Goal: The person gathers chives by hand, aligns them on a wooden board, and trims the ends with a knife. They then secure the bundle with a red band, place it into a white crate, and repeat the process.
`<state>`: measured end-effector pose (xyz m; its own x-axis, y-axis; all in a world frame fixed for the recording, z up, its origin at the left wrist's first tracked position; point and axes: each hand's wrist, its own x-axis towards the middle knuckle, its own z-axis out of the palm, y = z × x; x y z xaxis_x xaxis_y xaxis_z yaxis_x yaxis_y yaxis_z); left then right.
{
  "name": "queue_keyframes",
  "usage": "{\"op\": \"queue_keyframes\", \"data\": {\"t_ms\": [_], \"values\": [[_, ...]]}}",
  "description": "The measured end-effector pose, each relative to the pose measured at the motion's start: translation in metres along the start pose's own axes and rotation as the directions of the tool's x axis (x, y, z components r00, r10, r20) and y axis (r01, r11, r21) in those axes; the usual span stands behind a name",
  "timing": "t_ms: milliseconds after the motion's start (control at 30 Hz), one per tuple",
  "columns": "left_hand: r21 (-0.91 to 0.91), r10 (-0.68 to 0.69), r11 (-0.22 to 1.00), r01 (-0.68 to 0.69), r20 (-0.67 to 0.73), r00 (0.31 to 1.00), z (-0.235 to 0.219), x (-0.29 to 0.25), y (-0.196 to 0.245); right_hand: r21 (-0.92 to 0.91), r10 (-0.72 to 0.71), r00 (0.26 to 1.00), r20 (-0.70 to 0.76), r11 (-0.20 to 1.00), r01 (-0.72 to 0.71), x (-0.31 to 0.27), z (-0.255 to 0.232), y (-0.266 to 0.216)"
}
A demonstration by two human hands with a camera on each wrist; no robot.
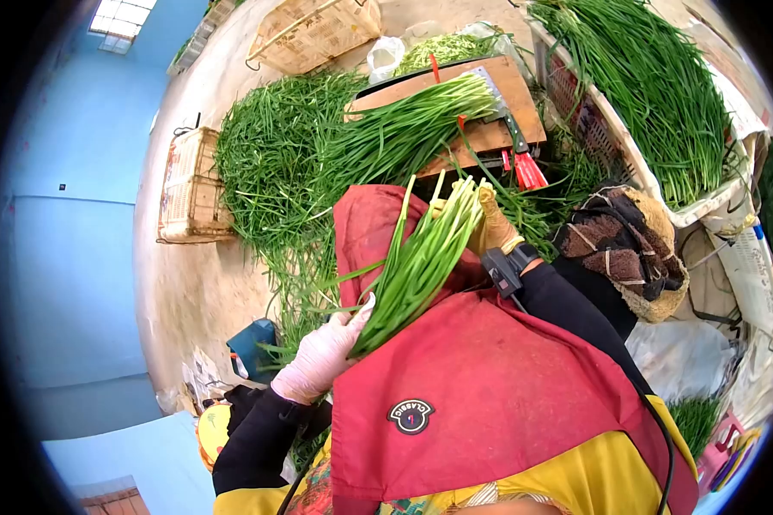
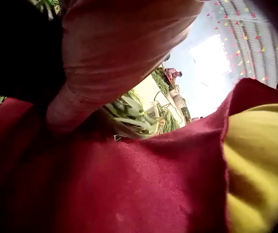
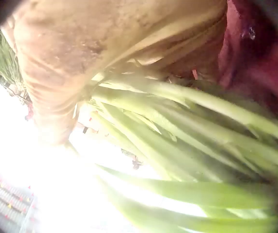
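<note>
- The left hand (image 1: 322, 356), in a pale thin glove, grips the leafy lower end of a bunch of green chives (image 1: 421, 262), fingers curled round the stalks.
- The right hand (image 1: 492, 225), in a tan glove, holds the pale cut end of the same bunch, fingers wrapped round it; a small black device is strapped at that wrist.
- The bunch slants across the person's lap, above a red apron (image 1: 481, 378), with its whitish stalk ends uppermost and toward the right hand.
- In the right wrist view, the gloved fingers (image 3: 71, 63) close over the light green stalks (image 3: 187, 126); much of that picture is washed out by glare.
- In the left wrist view, the gloved hand (image 2: 114, 53) fills the upper part, with a little of the chive bunch (image 2: 131, 116) showing under it against the red apron (image 2: 129, 184).
- Beyond the lap lies a wooden cutting board (image 1: 481, 107) with another bundle of chives (image 1: 404, 129) laid across it and a cleaver (image 1: 502, 107) beside that bundle.
- A loose heap of chives (image 1: 270, 167) spreads over the floor to the left of the board, near a woven basket (image 1: 189, 189).
- A white crate (image 1: 618, 146) full of chives stands on the right, and a second basket (image 1: 313, 34) sits farther back.
</note>
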<state>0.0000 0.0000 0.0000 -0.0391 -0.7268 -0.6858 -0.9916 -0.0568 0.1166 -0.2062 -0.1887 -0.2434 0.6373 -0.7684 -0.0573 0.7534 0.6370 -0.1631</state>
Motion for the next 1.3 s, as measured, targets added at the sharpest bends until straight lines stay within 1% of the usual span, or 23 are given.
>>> {"op": "queue_keyframes", "data": {"t_ms": [67,167,200,267,300,333,367,433,467,500,567,633,700,767,833,900,967,1033,1067,1100,1167,1233,1300], "values": [[0.154,0.055,0.986,-0.061,0.043,0.998,0.002,-0.006,0.004,0.040,0.012,1.000,-0.011,0.999,-0.011,0.001,0.002,0.001],[-0.021,0.189,0.982,-0.188,0.037,0.981,0.004,-0.008,-0.007,-0.123,0.027,0.995,-0.091,0.992,-0.038,-0.002,0.002,0.000],[-0.017,0.183,0.983,-0.182,0.031,0.983,0.006,-0.006,-0.019,-0.087,0.013,0.999,-0.036,0.996,-0.016,0.007,0.005,0.003],[-0.115,0.545,0.832,-0.543,-0.019,0.838,0.020,0.002,-0.049,-0.076,0.056,0.998,0.012,0.996,-0.055,0.013,0.010,-0.002],[-0.122,0.547,0.830,-0.545,-0.021,0.837,0.010,-0.004,-0.056,-0.059,0.086,0.995,0.047,0.995,-0.083,0.017,0.012,-0.004],[-0.426,0.473,0.798,-0.427,0.004,0.881,-0.008,-0.012,-0.062,-0.062,0.085,0.995,0.060,0.995,-0.082,0.018,0.018,-0.006],[-0.683,0.405,0.683,-0.261,0.056,0.913,-0.021,-0.018,-0.073,-0.080,0.038,0.999,0.018,0.996,-0.036,0.017,0.024,-0.002],[-0.808,0.163,0.583,-0.086,0.012,0.987,-0.034,-0.022,-0.110,-0.092,0.055,0.998,0.043,0.994,-0.051,0.023,0.033,0.000],[-0.836,-0.092,0.541,0.086,0.043,0.995,-0.046,-0.027,-0.118,-0.105,0.068,0.995,0.066,0.993,-0.061,0.026,0.036,-0.001],[-0.857,-0.338,0.454,0.243,0.087,0.937,-0.066,-0.028,-0.116,-0.119,0.082,0.993,0.090,0.990,-0.071,0.028,0.040,-0.002],[-0.784,-0.469,0.581,0.218,-0.104,0.877,-0.075,-0.010,-0.140,-0.139,0.102,0.988,0.113,0.987,-0.086,0.032,0.047,-0.003],[-0.759,-0.348,0.651,-0.014,-0.315,0.883,-0.090,0.014,-0.130,-0.163,0.086,0.983,0.165,0.985,-0.059,0.034,0.054,-0.004],[-0.764,-0.198,0.616,-0.192,-0.386,0.901,-0.099,0.042,-0.106,-0.086,0.058,0.979,0.198,0.995,-0.042,0.031,0.064,-0.003],[-0.802,-0.046,0.508,-0.314,-0.389,0.920,-0.105,0.069,-0.063,-0.089,0.035,0.978,0.206,0.996,-0.017,0.026,0.074,-0.005],[-0.918,0.177,0.269,-0.292,-0.251,0.952,-0.080,0.127,-0.062,-0.054,0.021,0.973,0.230,0.999,-0.009,0.020,0.087,-0.008],[-0.957,0.416,0.121,-0.263,-0.192,0.889,-0.065,0.142,-0.020,-0.083,0.010,0.960,0.280,0.996,0.014,0.011,0.103,-0.012],[-0.998,0.468,-0.050,-0.048,-0.066,0.881,-0.045,0.135,0.020,-0.114,0.022,0.950,0.311,0.993,0.015,0.002,0.118,-0.017],[-0.997,0.517,-0.042,0.061,0.031,0.856,-0.031,0.135,0.028,-0.113,0.001,0.948,0.318,0.993,0.037,-0.005,0.119,-0.026],[-0.987,0.606,-0.096,0.128,0.044,0.794,-0.029,0.134,0.030,-0.065,-0.035,0.971,0.235,0.997,0.051,-0.007,0.114,-0.030],[-0.987,0.613,-0.093,0.133,0.048,0.789,-0.027,0.138,0.030,-0.140,-0.060,0.981,0.184,0.986,0.086,-0.009,0.103,-0.039],[-0.996,0.557,-0.060,-0.072,-0.093,0.825,-0.022,0.145,0.019,-0.146,-0.139,0.985,0.099,0.977,0.153,-0.015,0.082,-0.054],[-0.998,0.479,-0.013,-0.064,-0.062,0.875,-0.030,0.142,0.011,-0.290,-0.166,0.982,-0.094,0.948,0.133,-0.037,0.091,-0.061],[-1.000,0.398,-0.017,0.003,-0.004,0.917,-0.043,0.131,0.009,-0.241,-0.115,0.986,-0.121,0.967,0.083,-0.049,0.085,-0.056]]}}
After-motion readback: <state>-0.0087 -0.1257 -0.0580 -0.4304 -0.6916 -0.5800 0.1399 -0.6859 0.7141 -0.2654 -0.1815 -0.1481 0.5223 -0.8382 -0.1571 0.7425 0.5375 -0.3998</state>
